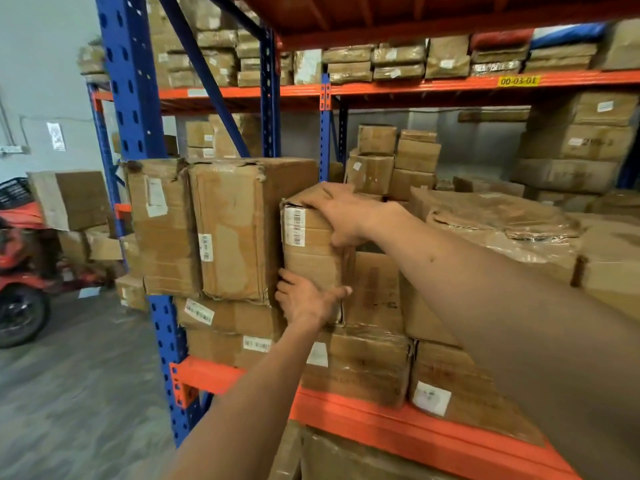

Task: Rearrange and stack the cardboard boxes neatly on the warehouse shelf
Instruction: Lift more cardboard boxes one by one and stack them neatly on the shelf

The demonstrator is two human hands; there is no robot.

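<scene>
A narrow upright cardboard box [310, 249] with a barcode label stands on the shelf stack, pressed against a taller worn box [235, 230] on its left. My right hand [341, 214] grips the narrow box's top right corner. My left hand [308, 297] holds its lower front edge, thumb around the right corner. Under it lie flat taped boxes [360, 358] resting on the orange shelf beam [381, 420].
A blue rack upright [166, 344] stands at the left of the stack. More boxes [491, 220] fill the shelf to the right and behind. A higher shelf [415, 86] carries flat parcels. A red scooter [20, 271] is parked on the floor at the left.
</scene>
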